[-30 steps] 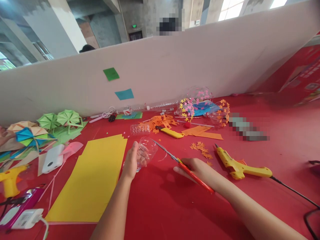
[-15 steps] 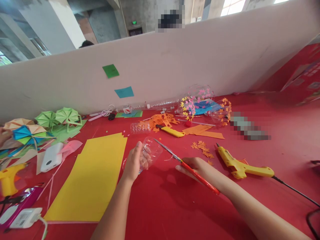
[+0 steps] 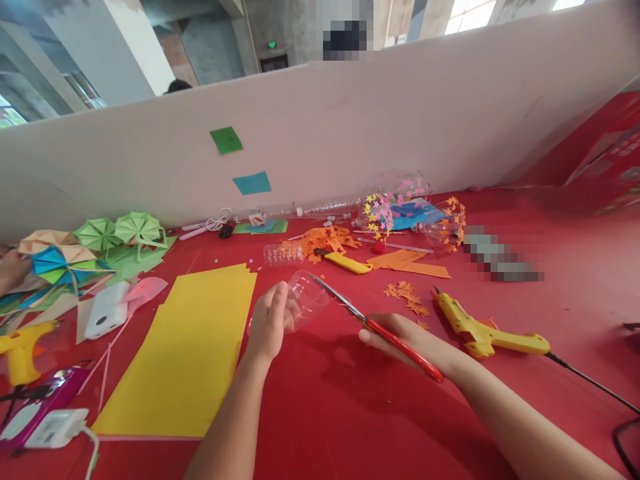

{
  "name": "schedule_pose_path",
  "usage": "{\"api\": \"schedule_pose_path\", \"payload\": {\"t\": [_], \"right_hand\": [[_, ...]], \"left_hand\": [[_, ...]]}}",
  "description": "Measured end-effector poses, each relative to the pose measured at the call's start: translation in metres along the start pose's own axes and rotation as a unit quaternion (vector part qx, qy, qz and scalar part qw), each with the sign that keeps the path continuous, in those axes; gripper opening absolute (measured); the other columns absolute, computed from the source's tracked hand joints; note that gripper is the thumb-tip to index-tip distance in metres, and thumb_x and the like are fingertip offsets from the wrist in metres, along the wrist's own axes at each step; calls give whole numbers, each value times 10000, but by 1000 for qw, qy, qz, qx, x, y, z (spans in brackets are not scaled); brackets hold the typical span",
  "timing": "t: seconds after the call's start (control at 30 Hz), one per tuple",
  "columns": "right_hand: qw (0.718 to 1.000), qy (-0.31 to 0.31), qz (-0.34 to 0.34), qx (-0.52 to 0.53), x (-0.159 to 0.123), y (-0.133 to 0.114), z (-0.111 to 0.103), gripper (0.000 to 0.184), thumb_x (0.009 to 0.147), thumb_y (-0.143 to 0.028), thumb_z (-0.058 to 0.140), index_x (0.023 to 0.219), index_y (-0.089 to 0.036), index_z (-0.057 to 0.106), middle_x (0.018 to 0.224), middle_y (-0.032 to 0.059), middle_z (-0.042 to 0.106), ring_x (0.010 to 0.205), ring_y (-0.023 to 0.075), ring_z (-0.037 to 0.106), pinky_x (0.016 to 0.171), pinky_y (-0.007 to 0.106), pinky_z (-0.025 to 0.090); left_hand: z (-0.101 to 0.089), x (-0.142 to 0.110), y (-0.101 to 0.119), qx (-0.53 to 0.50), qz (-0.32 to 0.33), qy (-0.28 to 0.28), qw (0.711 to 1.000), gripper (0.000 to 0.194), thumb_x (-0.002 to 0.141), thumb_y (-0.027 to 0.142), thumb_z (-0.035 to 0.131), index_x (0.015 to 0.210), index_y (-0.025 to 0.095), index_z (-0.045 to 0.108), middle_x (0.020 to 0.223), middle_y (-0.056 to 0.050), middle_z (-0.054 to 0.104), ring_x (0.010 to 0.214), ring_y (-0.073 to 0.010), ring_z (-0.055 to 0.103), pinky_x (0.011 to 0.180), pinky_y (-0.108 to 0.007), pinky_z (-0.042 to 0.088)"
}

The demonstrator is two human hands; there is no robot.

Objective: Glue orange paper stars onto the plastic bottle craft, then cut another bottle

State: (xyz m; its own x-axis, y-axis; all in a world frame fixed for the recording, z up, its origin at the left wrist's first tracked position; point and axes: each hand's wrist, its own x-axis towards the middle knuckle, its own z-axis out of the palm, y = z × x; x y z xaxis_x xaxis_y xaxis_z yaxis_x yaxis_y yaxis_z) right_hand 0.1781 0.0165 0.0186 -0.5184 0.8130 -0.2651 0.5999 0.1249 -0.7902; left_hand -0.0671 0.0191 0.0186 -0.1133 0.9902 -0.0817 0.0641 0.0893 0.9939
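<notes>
My left hand (image 3: 270, 320) is wrapped round a clear plastic bottle piece (image 3: 311, 293), its open rim turned to the right. Red-handled scissors (image 3: 400, 343) are in my right hand (image 3: 393, 333), fingers closed round the handles. The scissor blades point up and left, their tip at the rim of the plastic. Whether the blades are fully closed is hard to make out. Just behind the plastic lies a yellow utility knife (image 3: 346, 261), and beside it a ribbed clear bottle section (image 3: 283, 254).
Yellow paper sheets (image 3: 185, 353) lie left of my hands. A yellow glue gun (image 3: 490, 333) rests at right, near orange paper stars (image 3: 407, 297). Star-covered plastic pieces (image 3: 400, 200) stand by the white partition (image 3: 320, 133). Another person's hand (image 3: 13, 270) shows at far left, beside paper umbrellas (image 3: 137, 228).
Both hands have shifted slightly right, with the plastic piece and scissors still held. The scissor handles have drawn closer together. At far left, the other person's hand shows a little more.
</notes>
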Motion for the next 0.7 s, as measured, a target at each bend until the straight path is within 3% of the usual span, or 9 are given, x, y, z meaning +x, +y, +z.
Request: {"api": "schedule_pose_path", "payload": {"t": [0.17, 0.43, 0.6, 0.7], "right_hand": [[1000, 3, -4, -4, -1, -1, 0, 466, 838, -617, 494, 673, -202, 359, 639, -57, 328, 586, 101, 305, 516, 229, 259], [1000, 21, -4, -14, 0, -4, 4, 476, 844, -620, 475, 655, -201, 353, 626, -54, 327, 586, 104, 305, 513, 231, 259], [1000, 14, -4, -6, -1, -6, 4, 502, 834, -656, 453, 645, -204, 337, 625, -51, 325, 574, 101, 303, 510, 232, 265], [1000, -4, 9, 28, -2, -8, 3, 510, 831, -682, 420, 657, -206, 365, 606, -51, 351, 548, 98, 324, 501, 232, 276]], "left_hand": [[2, -3, 4, 33, 59, 28, 997, 546, 820, 700, 415, 754, 191, 599, 589, -12, 556, 498, -138, 491, 465, -249, 351], [3, -8, 5, 93, 130, 59, 985, 358, 855, 549, 487, 766, 222, 602, 610, -13, 567, 521, -165, 487, 507, -265, 328], [8, -9, 6, 169, 216, 147, 950, 305, 860, 487, 448, 751, 236, 582, 618, -9, 578, 573, -188, 498, 577, -269, 326], [9, -10, 7, 190, 232, 175, 938, 278, 851, 474, 449, 759, 243, 572, 612, -2, 576, 586, -192, 504, 585, -262, 322]]}}
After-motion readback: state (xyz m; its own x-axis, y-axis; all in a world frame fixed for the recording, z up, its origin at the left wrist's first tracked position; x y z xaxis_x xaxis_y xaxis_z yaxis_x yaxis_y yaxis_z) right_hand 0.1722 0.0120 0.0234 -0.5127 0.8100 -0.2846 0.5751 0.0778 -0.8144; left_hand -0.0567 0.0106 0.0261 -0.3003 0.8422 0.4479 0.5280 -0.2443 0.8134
